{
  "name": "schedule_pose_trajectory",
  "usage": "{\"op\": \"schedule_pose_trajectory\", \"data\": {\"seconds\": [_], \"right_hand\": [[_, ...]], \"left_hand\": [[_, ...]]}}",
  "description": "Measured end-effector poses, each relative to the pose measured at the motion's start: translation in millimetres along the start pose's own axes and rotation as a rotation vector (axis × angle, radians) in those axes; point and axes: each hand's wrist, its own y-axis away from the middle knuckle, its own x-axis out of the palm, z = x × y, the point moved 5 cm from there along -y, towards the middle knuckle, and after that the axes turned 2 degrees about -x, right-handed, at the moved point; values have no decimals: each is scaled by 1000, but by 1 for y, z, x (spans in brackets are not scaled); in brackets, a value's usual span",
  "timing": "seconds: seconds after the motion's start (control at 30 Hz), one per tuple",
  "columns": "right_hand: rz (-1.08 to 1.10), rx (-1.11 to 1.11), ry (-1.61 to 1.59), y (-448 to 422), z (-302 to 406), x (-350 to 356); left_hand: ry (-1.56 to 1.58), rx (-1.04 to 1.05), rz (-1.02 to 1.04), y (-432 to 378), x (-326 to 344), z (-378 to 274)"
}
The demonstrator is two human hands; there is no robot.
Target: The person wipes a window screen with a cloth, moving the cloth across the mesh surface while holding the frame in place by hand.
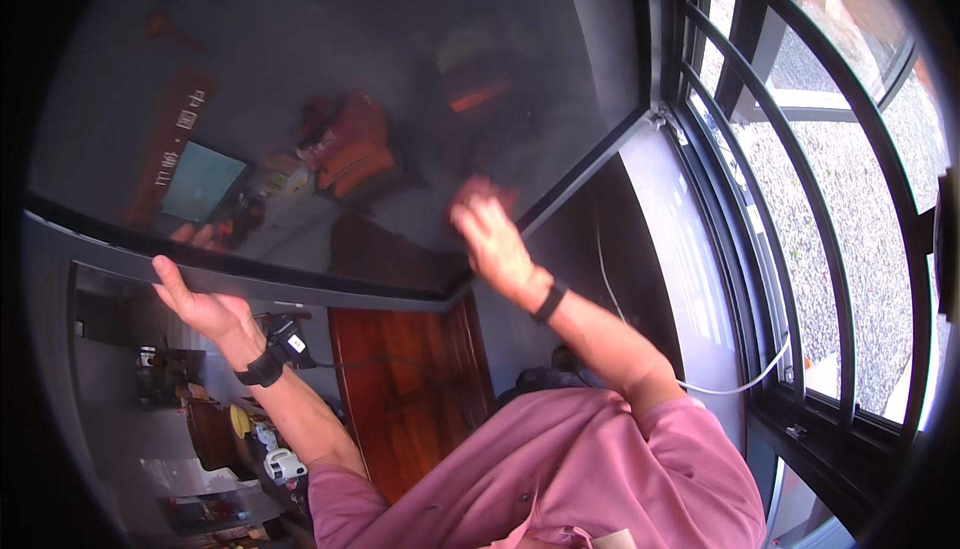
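Note:
A large dark glass panel (420,144) in a black frame fills the upper part of the view and reflects the room. Under its lower frame edge, my left hand (206,309) supports the panel, thumb up against the frame; a black strap with a small device (291,340) is on that wrist. Raised over the glass near its lower right corner, my right hand (491,241) is blurred, fingers spread, with nothing seen in it; whether the fingertips touch the glass cannot be told. A black band (551,300) circles the right wrist.
To the right stand a window frame with dark metal bars (806,174) and a pale sill (686,249). A white cable (739,391) crosses the sill. A reddish wooden surface (405,391) lies below the panel. Various household items, including a white appliance (283,465), are at lower left.

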Motion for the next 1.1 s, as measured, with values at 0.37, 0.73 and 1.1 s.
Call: {"op": "schedule_pose_trajectory", "data": {"seconds": [0.37, 0.73, 1.1], "right_hand": [[-509, -183, 6, -107, 15, -128], [-224, -90, 215, -65, -38, -70], [-515, -156, 186, -158, -14, -129]], "left_hand": [[-5, 54, 47, 4, -4, -1], [22, 9, 42, 6, 4, -7], [-21, -1, 13, 7, 8, -6]]}}
